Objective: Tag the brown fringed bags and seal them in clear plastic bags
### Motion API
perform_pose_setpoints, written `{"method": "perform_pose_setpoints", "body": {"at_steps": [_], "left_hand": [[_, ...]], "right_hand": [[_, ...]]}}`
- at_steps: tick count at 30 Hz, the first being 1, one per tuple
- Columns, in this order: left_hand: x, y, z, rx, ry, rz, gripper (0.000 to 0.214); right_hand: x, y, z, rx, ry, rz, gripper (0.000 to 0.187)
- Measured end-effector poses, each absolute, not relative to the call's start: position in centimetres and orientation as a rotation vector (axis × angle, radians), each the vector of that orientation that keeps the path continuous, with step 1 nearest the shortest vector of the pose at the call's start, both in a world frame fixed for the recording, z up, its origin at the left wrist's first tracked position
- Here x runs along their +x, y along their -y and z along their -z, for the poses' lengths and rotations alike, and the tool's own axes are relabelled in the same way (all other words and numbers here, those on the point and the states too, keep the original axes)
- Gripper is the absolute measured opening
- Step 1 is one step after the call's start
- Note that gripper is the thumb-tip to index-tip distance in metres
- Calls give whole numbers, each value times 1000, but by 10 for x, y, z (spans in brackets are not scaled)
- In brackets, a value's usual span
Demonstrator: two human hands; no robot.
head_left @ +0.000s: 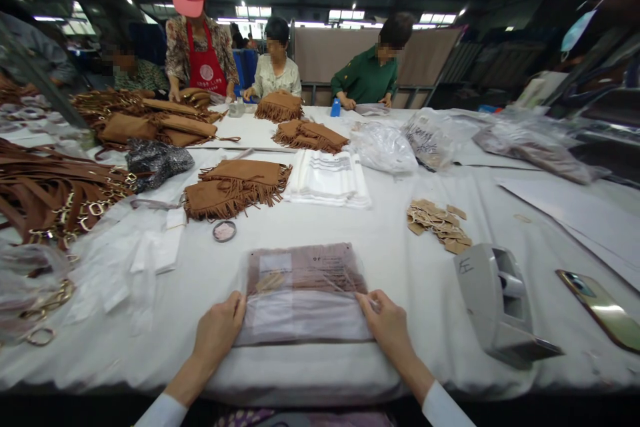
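Note:
A clear plastic bag (320, 317) with a brown fringed bag inside lies flat before me on the white-covered table. Printed text and a paper-like rectangle show through the plastic. My left hand (220, 323) has its fingers closed on the left edge of the plastic bag. At the opposite edge, my right hand (387, 323) pinches the plastic between thumb and fingers. Beyond it lie brown fringed bags (237, 187) and a stack of white plastic bags (327, 180). Tan tags with strings (440, 223) lie in a heap to the right.
A tape dispenser (500, 300) and a phone (603, 307) are at the right. Brown straps with metal clasps (60, 193) heap up at the left, near a small round dish (224, 231). Across the table, a person in a red apron (205, 60) and other people work.

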State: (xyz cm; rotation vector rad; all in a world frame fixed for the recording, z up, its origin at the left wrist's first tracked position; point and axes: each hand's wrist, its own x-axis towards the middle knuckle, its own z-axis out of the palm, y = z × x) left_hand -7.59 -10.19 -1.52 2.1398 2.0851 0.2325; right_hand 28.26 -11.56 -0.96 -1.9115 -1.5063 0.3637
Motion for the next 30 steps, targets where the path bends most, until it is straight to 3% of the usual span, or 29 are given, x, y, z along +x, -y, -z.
{"method": "perform_pose_setpoints", "body": {"at_steps": [7,11,14,18,22,30], "left_hand": [[-82,98,13,2109,-2152,-325,27],[-76,105,10,2167,-2250,-752,25],[-39,120,0,2531,-1881,-1092,27],[25,132,-6,3002,-1091,-749,45],[50,122,7,3001,-1091,-491,69],[46,119,23,3023,-1105,-530,67]], "right_hand": [[281,114,13,-2024,1459,-298,34],[278,117,14,-2040,1476,-259,30],[276,118,14,-2060,1498,-238,28],[276,120,10,-2108,1530,-241,23],[278,122,5,-2192,1522,-185,24],[285,113,4,-2264,1442,-99,19]]}}
